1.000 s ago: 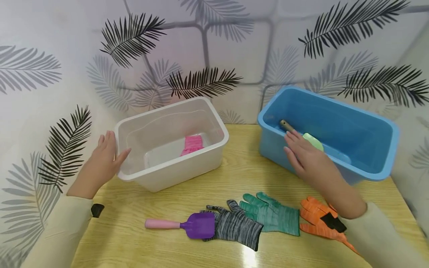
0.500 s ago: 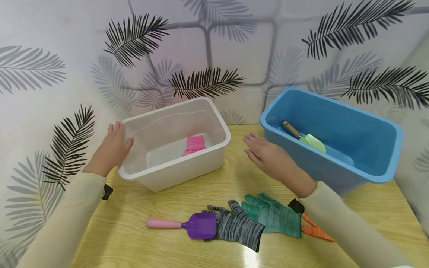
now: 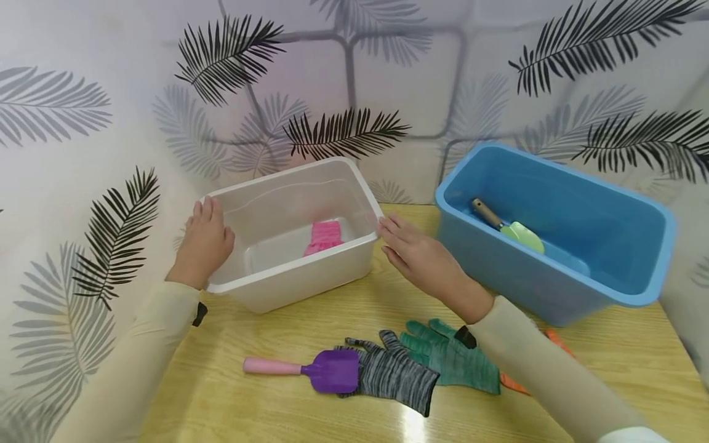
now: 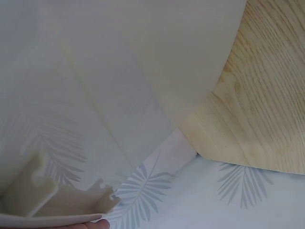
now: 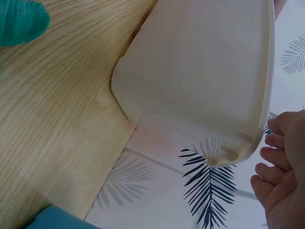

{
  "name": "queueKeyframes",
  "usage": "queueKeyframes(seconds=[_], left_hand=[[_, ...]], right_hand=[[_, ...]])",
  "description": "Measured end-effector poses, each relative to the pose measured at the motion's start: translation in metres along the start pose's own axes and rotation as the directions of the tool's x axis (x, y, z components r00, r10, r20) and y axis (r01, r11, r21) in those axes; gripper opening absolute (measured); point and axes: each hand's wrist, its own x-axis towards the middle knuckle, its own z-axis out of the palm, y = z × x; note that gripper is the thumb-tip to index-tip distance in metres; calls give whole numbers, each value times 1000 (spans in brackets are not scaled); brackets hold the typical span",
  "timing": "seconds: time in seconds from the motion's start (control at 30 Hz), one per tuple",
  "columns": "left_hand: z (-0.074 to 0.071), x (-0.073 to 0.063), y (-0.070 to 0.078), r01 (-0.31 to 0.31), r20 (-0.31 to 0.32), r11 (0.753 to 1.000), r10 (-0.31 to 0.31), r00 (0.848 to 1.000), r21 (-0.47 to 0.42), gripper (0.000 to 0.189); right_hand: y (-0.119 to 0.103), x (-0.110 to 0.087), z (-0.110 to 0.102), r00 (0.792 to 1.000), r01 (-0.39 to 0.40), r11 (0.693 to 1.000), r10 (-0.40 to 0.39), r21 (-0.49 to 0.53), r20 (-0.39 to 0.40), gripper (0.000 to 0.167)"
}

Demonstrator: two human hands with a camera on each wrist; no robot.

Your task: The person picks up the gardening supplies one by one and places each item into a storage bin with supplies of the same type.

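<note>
A white plastic bin [image 3: 301,280] stands at the left of the table, a folded pink cloth [image 3: 324,235] lying inside it. My left hand [image 3: 204,246] rests on the bin's left rim, its fingers pointing toward the wall. In the left wrist view, a little of that hand's fingers [image 4: 93,224] shows under the rim. At the opposite end, the fingertips of my right hand [image 3: 423,258] are right at the rim. The right wrist view has this hand [image 5: 281,171] beside the rim with loosely bent fingers. Nothing is held in the right hand.
A blue bin [image 3: 509,258] with a green trowel [image 3: 523,235] stands to the right. Along the front lie a purple hand shovel [image 3: 334,371], a grey striped glove [image 3: 393,375], a green glove [image 3: 454,363] and an orange glove [image 3: 514,383] partly under the right forearm. A patterned wall covering [image 3: 399,86] rises behind.
My right hand has moved left from the blue bin to the white bin's right rim. My left hand has shifted right and onto the left rim. The bins stay in place.
</note>
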Motion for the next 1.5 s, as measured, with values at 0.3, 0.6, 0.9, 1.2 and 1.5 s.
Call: queueKeyframes(seconds=[0.3,0.6,0.9,1.2,1.5], left_hand=[[2,-2,4,52,-75,999,-52,996,6,57],[4,-4,6,92,-87,996,-90,992,17,59],[3,-3,7,54,-111,998,-50,993,32,54],[5,8,5,-12,-110,1000,13,994,8,50],[4,19,5,5,-25,1000,-5,1000,-31,54]], right_hand=[[-4,6,9,1000,-8,998,9,63,-26,44],[-5,6,13,995,-50,995,57,91,-79,41],[-5,7,14,988,7,997,6,80,-154,35],[-9,-1,10,987,-19,992,38,125,-155,34],[-13,-8,6,985,1,991,22,136,-172,29]])
